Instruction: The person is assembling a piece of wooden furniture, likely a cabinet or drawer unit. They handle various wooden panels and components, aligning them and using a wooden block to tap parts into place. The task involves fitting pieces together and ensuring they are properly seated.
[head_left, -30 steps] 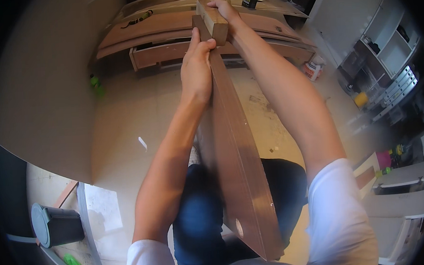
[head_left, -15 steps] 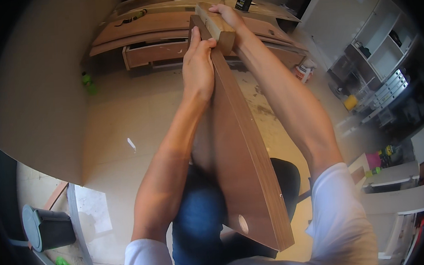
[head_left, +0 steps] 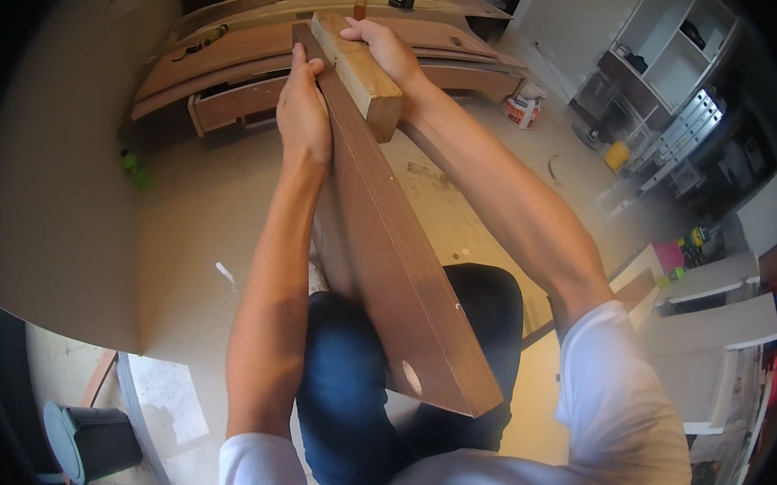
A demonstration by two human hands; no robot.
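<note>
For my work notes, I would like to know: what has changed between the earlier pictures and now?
The right hand has drawn the wooden block closer, along the edge of the brown board. The scene also appears farther left in the view. Nothing was let go: the right hand still holds the block, and the left hand still grips the board near its far end.

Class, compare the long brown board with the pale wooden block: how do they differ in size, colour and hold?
Size: the brown board is far longer; the wooden block is short and chunky.
Colour: the brown board is dark reddish-brown, the wooden block pale and yellowish.
Hold: the left hand holds the brown board, the right hand the wooden block.
Shared: both look wooden and have straight edges.
</note>
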